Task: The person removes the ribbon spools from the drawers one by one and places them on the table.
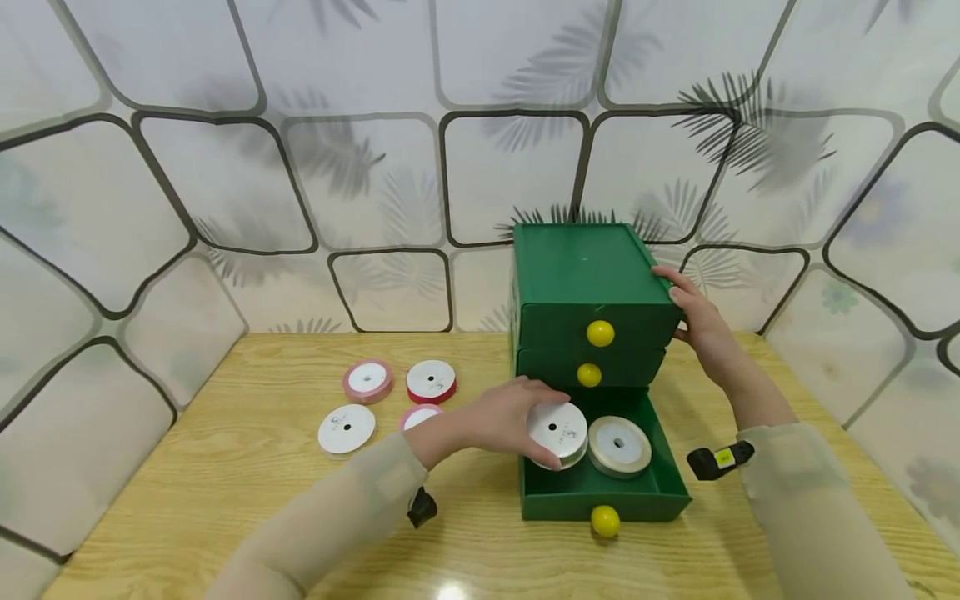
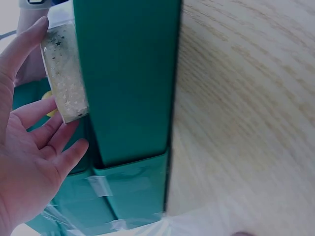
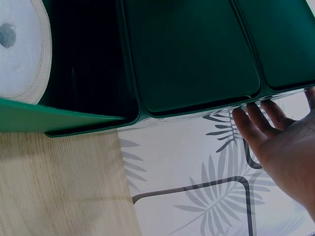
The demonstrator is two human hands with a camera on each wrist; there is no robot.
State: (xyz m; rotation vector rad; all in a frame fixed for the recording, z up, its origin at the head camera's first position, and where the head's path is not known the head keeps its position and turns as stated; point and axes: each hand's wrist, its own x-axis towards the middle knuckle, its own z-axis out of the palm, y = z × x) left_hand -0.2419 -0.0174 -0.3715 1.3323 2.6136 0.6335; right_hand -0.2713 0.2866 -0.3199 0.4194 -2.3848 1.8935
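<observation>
My left hand [image 1: 504, 419] holds a white ribbon spool [image 1: 564, 427] between thumb and fingers, over the left part of the pulled-out bottom drawer [image 1: 562, 507]. In the left wrist view, the spool's clear, star-dotted ribbon [image 2: 66, 73] shows edge-on beside the drawer's green side wall. To its right a cream ribbon spool [image 1: 632, 457] lies in the drawer. My right hand [image 1: 703, 325] rests against the upper right side of the green drawer cabinet [image 1: 581, 262]; its fingers [image 3: 251, 130] touch the side in the right wrist view.
Left of the cabinet, several spools lie on the wooden table [image 1: 247, 467]: a pink one [image 1: 367, 387], a red one [image 1: 431, 385], a white one [image 1: 347, 435] and another pink one [image 1: 418, 414] partly behind my left hand. Two upper drawers with yellow knobs [image 1: 600, 333] are closed.
</observation>
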